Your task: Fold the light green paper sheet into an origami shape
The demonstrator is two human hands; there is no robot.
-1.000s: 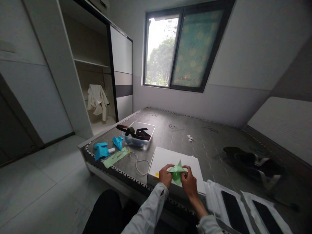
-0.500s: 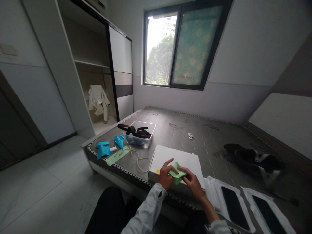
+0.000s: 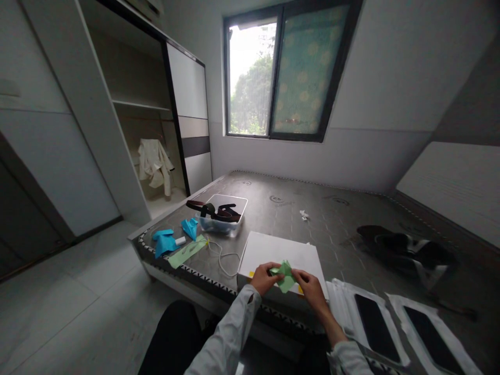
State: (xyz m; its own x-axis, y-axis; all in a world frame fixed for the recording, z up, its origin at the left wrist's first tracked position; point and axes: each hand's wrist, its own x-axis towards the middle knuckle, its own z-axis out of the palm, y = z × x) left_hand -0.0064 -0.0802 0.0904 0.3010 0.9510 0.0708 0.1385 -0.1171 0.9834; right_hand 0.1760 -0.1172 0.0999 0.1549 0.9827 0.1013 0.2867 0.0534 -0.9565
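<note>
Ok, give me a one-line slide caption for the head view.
Left hand and right hand pinch a folded green paper piece over a flat white box on a grey mattress.

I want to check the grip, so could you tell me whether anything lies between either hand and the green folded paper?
Nothing visible does. The left hand and right hand both hold the green folded paper directly, over the near edge of the white box.
</note>
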